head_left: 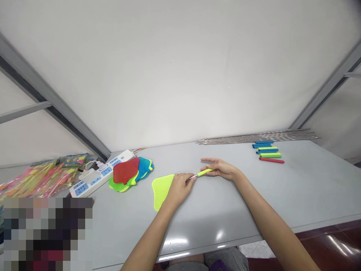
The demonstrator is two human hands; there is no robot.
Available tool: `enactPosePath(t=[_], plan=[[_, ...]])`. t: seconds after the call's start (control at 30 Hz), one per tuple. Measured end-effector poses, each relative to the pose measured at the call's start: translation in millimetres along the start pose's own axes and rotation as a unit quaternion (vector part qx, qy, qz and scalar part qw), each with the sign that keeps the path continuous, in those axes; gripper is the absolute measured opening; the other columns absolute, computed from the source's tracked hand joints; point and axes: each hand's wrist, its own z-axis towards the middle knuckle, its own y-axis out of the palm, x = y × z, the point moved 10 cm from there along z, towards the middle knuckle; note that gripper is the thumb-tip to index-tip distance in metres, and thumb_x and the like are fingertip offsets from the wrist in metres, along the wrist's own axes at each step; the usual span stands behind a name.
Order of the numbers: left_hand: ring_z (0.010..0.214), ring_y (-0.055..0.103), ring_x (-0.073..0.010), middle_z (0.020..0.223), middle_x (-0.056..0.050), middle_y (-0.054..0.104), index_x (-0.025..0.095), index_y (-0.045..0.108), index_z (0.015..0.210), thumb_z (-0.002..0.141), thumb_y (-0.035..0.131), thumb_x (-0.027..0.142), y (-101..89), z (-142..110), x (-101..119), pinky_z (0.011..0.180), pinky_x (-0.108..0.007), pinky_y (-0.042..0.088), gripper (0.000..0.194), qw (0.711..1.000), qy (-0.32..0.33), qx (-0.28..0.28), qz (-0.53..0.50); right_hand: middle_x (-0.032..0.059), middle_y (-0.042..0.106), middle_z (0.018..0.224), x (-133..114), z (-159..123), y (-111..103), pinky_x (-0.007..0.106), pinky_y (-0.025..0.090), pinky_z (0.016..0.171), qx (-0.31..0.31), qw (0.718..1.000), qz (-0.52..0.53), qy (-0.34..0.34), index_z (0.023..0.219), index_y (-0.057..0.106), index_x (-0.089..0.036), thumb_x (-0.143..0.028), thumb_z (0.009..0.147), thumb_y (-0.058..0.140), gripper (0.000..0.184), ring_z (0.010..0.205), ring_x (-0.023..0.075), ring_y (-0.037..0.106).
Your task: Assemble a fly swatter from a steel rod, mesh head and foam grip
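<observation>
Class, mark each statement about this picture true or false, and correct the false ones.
1. The right hand holds a lime green foam grip on a metal rod. True.
2. A red fly swatter lies on top of the stacked swatters. True.
3. The loose steel rods lie beside the power strip. False: the steel rods lie along the far table edge; the power strip is at the left.
4. The left hand holds a red grip. False: the left hand holds the metal rod's bare end; the red grip lies among other grips at right.
</observation>
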Motion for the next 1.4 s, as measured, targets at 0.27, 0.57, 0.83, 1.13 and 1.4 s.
enactPosePath(t=[0.27, 0.57, 0.83, 1.13, 1.4], plan=[[0.070, 0.053, -0.0137, 0.075, -0.001, 0.062, 0.021, 0.059, 0.090, 0.082, 0.032, 0.035, 0.6, 0.7, -1.9, 0.071, -0.026, 0.033, 0.032, 1.000, -0.008, 0.001, 0.012, 0.0143, 0.059, 0.099, -0.3, 1.3, -1.8, 0.028, 0.046, 0.082, 0.008, 1.000, -0.001, -0.004, 0.117, 0.039, -0.012, -0.017, 0.072, 0.057, 0.049, 0.088, 0.0173, 0.058], [0.069, 0.052, -0.0137, 0.074, -0.001, 0.062, 0.021, 0.059, 0.087, 0.081, 0.033, 0.036, -0.9, 0.4, -2.3, 0.070, -0.027, 0.033, 0.031, 0.999, -0.013, 0.012, 0.036, 0.0142, 0.059, 0.100, 0.0, 2.5, -2.2, 0.028, 0.046, 0.081, 0.007, 1.000, -0.001, -0.004, 0.117, 0.038, -0.012, -0.018, 0.072, 0.057, 0.049, 0.088, 0.0170, 0.058], [0.071, 0.052, -0.0145, 0.076, -0.002, 0.062, 0.021, 0.060, 0.083, 0.081, 0.033, 0.036, -5.0, -0.1, -0.9, 0.070, -0.029, 0.033, 0.031, 0.998, -0.019, 0.028, 0.055, 0.0135, 0.060, 0.097, -0.8, 2.1, 1.5, 0.025, 0.047, 0.080, 0.003, 1.000, -0.003, -0.004, 0.120, 0.035, -0.012, -0.018, 0.073, 0.056, 0.052, 0.087, 0.0161, 0.058], [0.072, 0.053, -0.0148, 0.080, -0.002, 0.063, 0.021, 0.060, 0.085, 0.080, 0.035, 0.035, -7.5, -0.6, 1.0, 0.070, -0.029, 0.034, 0.029, 0.997, -0.017, 0.038, 0.060, 0.0126, 0.061, 0.092, -2.0, 3.3, 0.0, 0.027, 0.050, 0.076, 0.028, 1.000, 0.001, -0.015, 0.124, 0.027, -0.013, -0.018, 0.072, 0.057, 0.060, 0.080, 0.0170, 0.061], [0.073, 0.053, -0.0154, 0.079, -0.002, 0.063, 0.021, 0.060, 0.083, 0.080, 0.035, 0.035, -7.7, 1.3, -5.0, 0.070, -0.030, 0.034, 0.029, 0.997, -0.023, 0.041, 0.065, 0.0111, 0.061, 0.091, -1.3, 4.3, 0.6, 0.027, 0.048, 0.079, 0.030, 0.999, -0.007, -0.014, 0.112, 0.042, -0.011, -0.022, 0.070, 0.059, 0.047, 0.085, 0.0167, 0.059]])
